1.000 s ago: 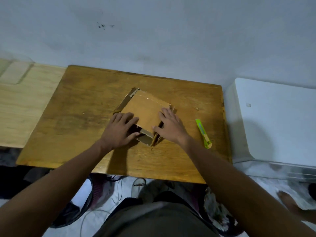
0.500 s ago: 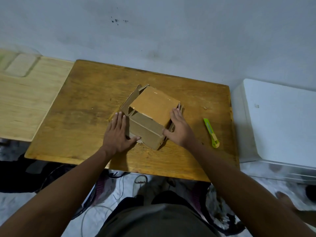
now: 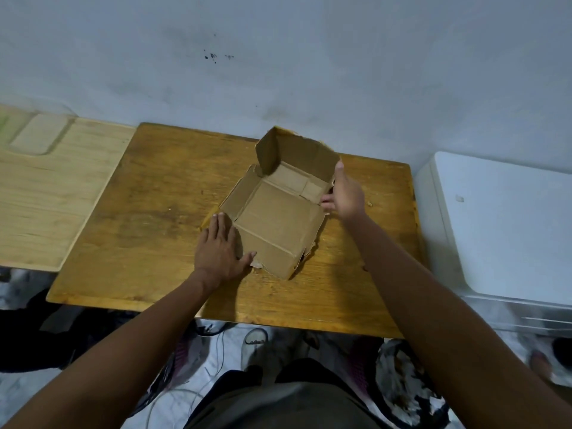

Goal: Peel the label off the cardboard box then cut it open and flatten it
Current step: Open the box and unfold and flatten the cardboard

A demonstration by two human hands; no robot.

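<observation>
The brown cardboard box [image 3: 275,218] lies opened out in the middle of the wooden table [image 3: 148,218], inside facing up. Its far panel [image 3: 297,156] stands upright, and the near part still forms a folded corner. My left hand [image 3: 221,246] lies flat with straight fingers at the box's left flap, thumb against the near side. My right hand [image 3: 343,193] holds the box's right edge, with fingers up along the end of the upright panel and the thumb on the inside. No label shows. The cutter is not visible.
A lighter wooden surface [image 3: 46,193] adjoins the table on the left. A white appliance [image 3: 501,224] stands close on the right. The grey wall [image 3: 278,72] rises just behind the table. Shoes and cables lie on the floor below the near edge.
The closed-up box has been unfolded, with its inside now facing up and the far panel raised. My right hand moved farther away along the right edge. The green cutter has gone out of sight.
</observation>
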